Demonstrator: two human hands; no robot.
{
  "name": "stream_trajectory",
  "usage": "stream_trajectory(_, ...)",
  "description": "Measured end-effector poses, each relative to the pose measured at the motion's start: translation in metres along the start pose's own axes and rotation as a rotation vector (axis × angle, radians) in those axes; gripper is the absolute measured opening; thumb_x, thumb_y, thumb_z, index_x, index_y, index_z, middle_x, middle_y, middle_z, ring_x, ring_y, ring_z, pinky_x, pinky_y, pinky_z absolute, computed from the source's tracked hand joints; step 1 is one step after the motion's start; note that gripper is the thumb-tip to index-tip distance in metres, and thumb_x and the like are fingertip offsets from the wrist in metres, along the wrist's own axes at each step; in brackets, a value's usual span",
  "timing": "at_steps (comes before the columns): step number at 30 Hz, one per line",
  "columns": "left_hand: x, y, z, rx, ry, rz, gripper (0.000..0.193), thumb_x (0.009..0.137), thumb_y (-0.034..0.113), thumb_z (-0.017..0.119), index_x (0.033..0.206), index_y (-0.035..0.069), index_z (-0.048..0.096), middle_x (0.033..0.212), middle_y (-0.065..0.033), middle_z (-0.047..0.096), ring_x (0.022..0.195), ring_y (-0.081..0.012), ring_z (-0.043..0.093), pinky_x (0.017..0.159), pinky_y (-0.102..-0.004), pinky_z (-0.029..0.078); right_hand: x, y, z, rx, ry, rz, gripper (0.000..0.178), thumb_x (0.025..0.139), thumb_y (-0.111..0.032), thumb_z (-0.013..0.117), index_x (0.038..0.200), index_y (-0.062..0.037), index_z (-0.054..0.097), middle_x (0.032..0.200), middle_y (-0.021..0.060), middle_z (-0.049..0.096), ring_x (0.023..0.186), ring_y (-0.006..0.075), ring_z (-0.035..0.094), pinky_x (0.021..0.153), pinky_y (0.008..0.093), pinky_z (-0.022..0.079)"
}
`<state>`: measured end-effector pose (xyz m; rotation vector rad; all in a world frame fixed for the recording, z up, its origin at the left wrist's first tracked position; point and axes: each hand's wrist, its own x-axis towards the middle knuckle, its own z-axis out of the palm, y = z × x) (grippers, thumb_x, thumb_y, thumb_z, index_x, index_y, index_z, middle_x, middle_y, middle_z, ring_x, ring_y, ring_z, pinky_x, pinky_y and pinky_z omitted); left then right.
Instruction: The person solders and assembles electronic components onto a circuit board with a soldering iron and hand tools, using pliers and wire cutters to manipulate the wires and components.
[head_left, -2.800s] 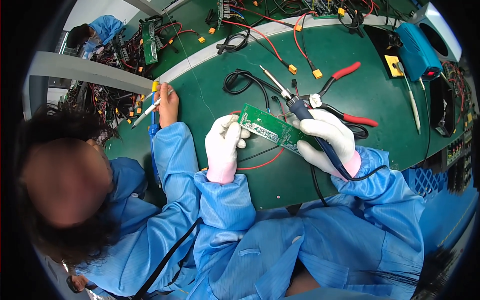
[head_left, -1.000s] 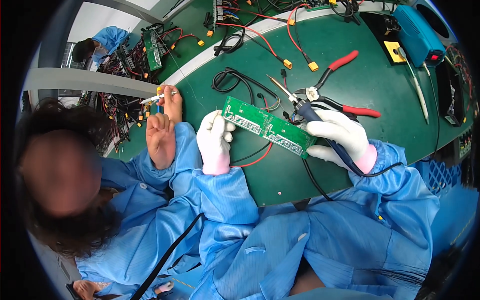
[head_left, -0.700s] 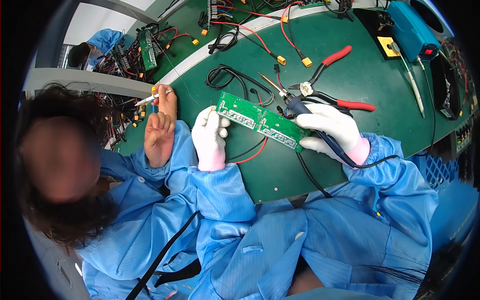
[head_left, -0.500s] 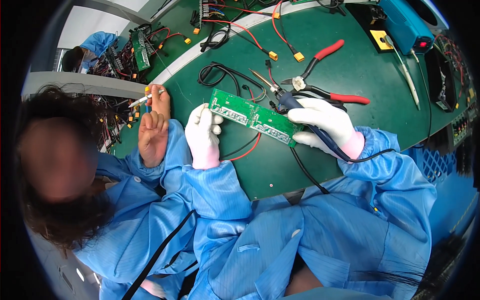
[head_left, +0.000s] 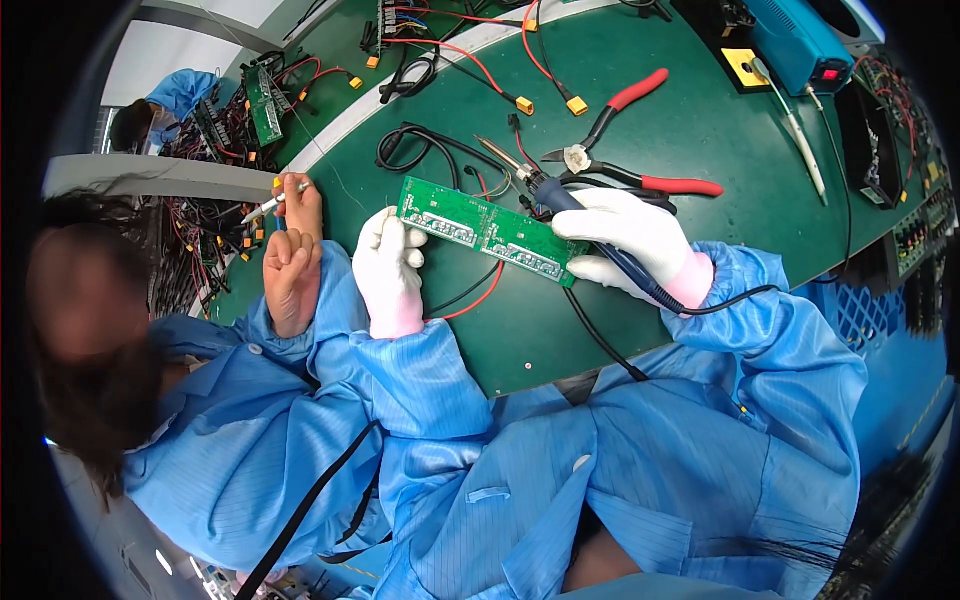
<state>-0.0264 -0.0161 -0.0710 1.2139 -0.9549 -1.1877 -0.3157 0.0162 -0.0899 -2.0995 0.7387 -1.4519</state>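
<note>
A long green circuit board (head_left: 480, 226), with silvery solder pads along its near edge, is held up over the table and tilts down to the right. My left hand (head_left: 388, 265), white-gloved, pinches its left end between thumb and fingers. The board's right end lies in the grip of my gloved right hand (head_left: 630, 238), fingers above and thumb below. That same hand also clasps a dark blue soldering iron (head_left: 560, 197), whose bare tip points up and to the left, past the board's far edge. Its cord runs back along my right sleeve.
Red-handled pliers (head_left: 578, 158) lie open beyond my right hand. Black cables (head_left: 420, 150) and red leads with yellow connectors (head_left: 524, 104) lie farther back. A teal soldering station (head_left: 805, 45) and a white-handled iron (head_left: 800, 140) are at right. At left, a co-worker's hand (head_left: 293, 265) holds a white pen-like tool.
The whole view has shifted slightly, with the table and hands appearing a little farther left. My grip on the board and the soldering iron is the same.
</note>
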Motion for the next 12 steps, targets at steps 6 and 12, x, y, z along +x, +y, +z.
stream_trajectory(6, -0.0004, 0.001, 0.0013, 0.013, 0.001, -0.008, 0.029, 0.095, 0.014, 0.054, 0.117, -0.005, 0.052, 0.092, -0.0109, 0.063, 0.067, -0.0096, 0.058, 0.048, -0.0159, 0.04, 0.001, -0.0031, -0.0031, 0.029, -0.01, 0.028, 0.045, 0.075, -0.013, 0.073, 0.117, -0.0057, 0.061, 0.113, 0.0165, 0.061, 0.094, 0.0317, 0.061, 0.082, 0.0371, 0.049)
stream_trajectory(12, 0.0, 0.0014, 0.0037, 0.011, 0.021, -0.011, 0.03, 0.095, 0.014, 0.054, 0.118, -0.005, 0.051, 0.093, -0.0113, 0.063, 0.068, -0.0097, 0.058, 0.048, -0.0155, 0.04, 0.0012, -0.0039, -0.0044, -0.014, -0.031, 0.038, 0.047, 0.073, -0.009, 0.077, 0.117, -0.0041, 0.061, 0.118, 0.0173, 0.06, 0.098, 0.032, 0.062, 0.086, 0.037, 0.049)
